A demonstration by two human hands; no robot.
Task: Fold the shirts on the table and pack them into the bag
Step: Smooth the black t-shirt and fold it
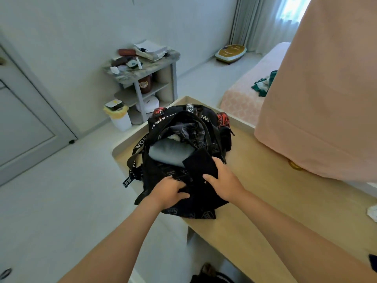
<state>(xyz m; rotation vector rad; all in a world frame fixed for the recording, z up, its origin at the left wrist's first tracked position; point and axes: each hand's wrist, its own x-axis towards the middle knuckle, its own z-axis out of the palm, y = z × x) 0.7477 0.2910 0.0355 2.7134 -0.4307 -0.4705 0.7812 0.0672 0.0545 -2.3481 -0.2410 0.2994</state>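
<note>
A black bag (183, 127) with white lettered straps stands open on the wooden table (265, 180) near its far left end. Inside it lies a folded grey shirt (167, 153). My right hand (222, 178) grips a folded black garment (201, 163) at the bag's near rim, over the opening. My left hand (171, 190) holds the bag's black patterned fabric at the near edge, fingers curled into it.
A large pink cloth (326, 88) fills the right side above the table. A small white item (372, 213) lies at the table's right edge. Beyond stand a cluttered grey shelf (142, 78), a white bin (118, 115) and a pink bed (244, 92).
</note>
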